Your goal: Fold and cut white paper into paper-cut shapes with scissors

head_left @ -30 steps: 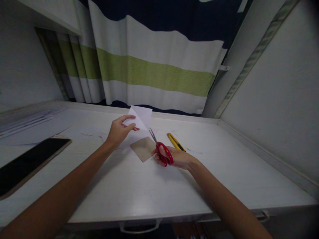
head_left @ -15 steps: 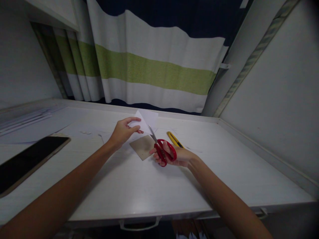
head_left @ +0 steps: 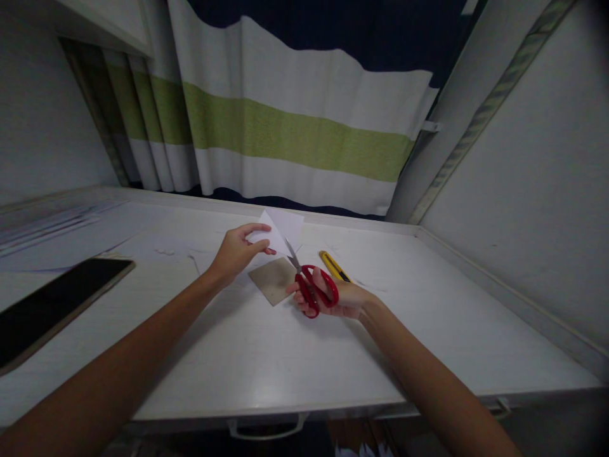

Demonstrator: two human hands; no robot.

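Observation:
My left hand (head_left: 236, 251) pinches a folded white paper (head_left: 281, 230) and holds it a little above the white desk (head_left: 266, 355). My right hand (head_left: 339, 298) grips red-handled scissors (head_left: 311, 285), fingers through the loops. The scissor blades point up and left, and their tips meet the lower edge of the paper. A tan square card (head_left: 273, 280) lies flat on the desk just below the paper, between the two hands.
A yellow utility knife (head_left: 334, 266) lies just behind my right hand. A dark phone or tablet (head_left: 52, 304) rests at the left edge. Loose paper sheets (head_left: 52, 222) sit far left. A striped curtain (head_left: 285, 139) hangs behind; a wall (head_left: 533, 190) borders the right.
My right hand has brought the scissors up and left until the blades reach the paper. The left hand has shifted the paper slightly right.

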